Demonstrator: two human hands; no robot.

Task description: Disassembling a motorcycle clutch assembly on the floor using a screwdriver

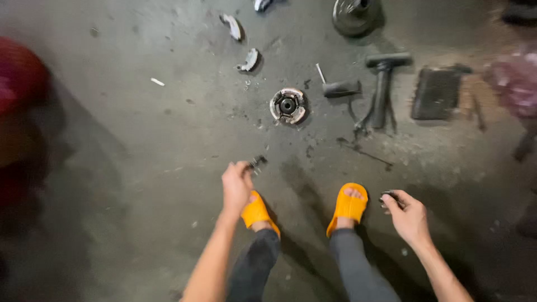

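Note:
My left hand (236, 186) is closed around a small dark metal part (258, 163) that sticks out past my fingers, just above my left orange sandal (256, 211). To the right of my right orange sandal (348, 204), my right hand (409, 215) pinches a small dark piece (387, 196) between its fingertips. A round metal clutch-like assembly (288, 105) lies on the grey concrete floor (168, 145) ahead of my feet, beyond both hands.
Two curved metal shoes (249, 60) (231, 27) lie further off. A black T-handled puller tool (382, 89), a dark short tool with a rod (339, 87), a flat black pad (436, 93) and a round dark part (354, 15) sit to the right. Red blurred object (19, 78) at left.

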